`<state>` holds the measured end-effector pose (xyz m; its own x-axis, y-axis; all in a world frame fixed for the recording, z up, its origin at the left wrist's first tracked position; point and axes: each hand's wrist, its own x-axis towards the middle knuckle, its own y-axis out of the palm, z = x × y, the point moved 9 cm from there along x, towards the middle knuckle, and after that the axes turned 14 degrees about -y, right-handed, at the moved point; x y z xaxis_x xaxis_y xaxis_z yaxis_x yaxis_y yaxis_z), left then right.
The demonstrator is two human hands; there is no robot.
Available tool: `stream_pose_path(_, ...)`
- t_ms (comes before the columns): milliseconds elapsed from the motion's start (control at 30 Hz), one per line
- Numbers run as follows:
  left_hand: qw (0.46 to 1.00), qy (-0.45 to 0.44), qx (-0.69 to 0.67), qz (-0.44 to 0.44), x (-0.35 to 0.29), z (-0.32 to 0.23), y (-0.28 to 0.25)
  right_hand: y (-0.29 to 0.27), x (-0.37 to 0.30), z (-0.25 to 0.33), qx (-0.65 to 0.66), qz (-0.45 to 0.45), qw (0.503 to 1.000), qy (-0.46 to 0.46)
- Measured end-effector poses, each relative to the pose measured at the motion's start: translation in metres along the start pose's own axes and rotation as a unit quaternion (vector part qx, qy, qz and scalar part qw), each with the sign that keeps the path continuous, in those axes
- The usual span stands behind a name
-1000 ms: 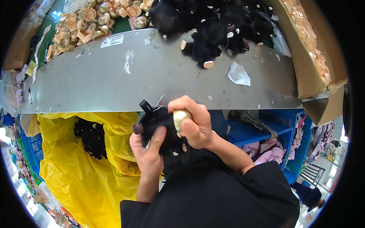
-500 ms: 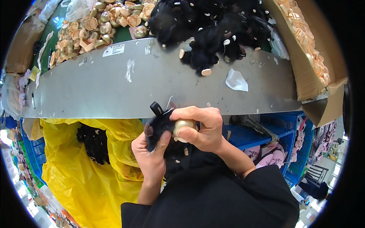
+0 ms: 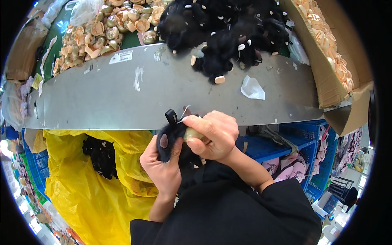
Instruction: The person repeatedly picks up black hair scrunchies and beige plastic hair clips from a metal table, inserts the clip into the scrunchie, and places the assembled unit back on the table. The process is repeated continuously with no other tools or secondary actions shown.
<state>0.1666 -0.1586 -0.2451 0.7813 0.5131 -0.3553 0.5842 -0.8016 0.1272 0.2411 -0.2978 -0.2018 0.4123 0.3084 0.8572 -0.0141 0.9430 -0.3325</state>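
Note:
My left hand [image 3: 165, 173] grips a small black plush toy [image 3: 176, 131] at the table's near edge. The toy has a brownish ear [image 3: 163, 141], a black ribbon loop [image 3: 171, 116] and a white string [image 3: 185, 110] at its top. In my right hand [image 3: 219, 134] is a shiny pale-gold rounded plastic shell [image 3: 192, 134], pressed against the toy's right side. My right index finger and thumb curl round the shell and hide much of it. Small peach-coloured pieces [image 3: 203, 161] show below, on black fur under my hands.
Across the grey metal table [image 3: 106, 98] lie a heap of gold and peach shells [image 3: 98, 28] and a pile of black plush toys [image 3: 228, 36]. A carton [image 3: 326, 77] of peach parts stands right. Below are a yellow bag [image 3: 77, 183] and blue crates [image 3: 261, 149].
The toy has tilted and shifted slightly right. My right hand has turned, its fingers now covering more of the gold shell. Both hands keep their hold.

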Motion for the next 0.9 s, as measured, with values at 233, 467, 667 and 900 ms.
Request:
stream_pose_path(233, 0.999, 0.043, 0.011, -0.005, 0.000, 0.005, 0.017, -0.012, 0.007, -0.002, -0.078, 0.025, 0.996, -0.038)
stream_pose_path(467, 0.988, -0.017, -0.072, 0.137, 0.014, 0.006, 0.047, -0.014, -0.001, -0.020, -0.109, 0.019, 0.992, 0.053)
stream_pose_path(667, 0.977, -0.086, -0.081, 0.176, 0.026, 0.018, 0.040, -0.015, -0.008, -0.023, 0.027, 0.050, 0.993, 0.104)
stream_pose_path(900, 0.961, -0.108, -0.068, 0.245, 0.014, 0.005, 0.037, 0.004, -0.052, -0.035, 0.471, 0.060, 0.762, 0.441)
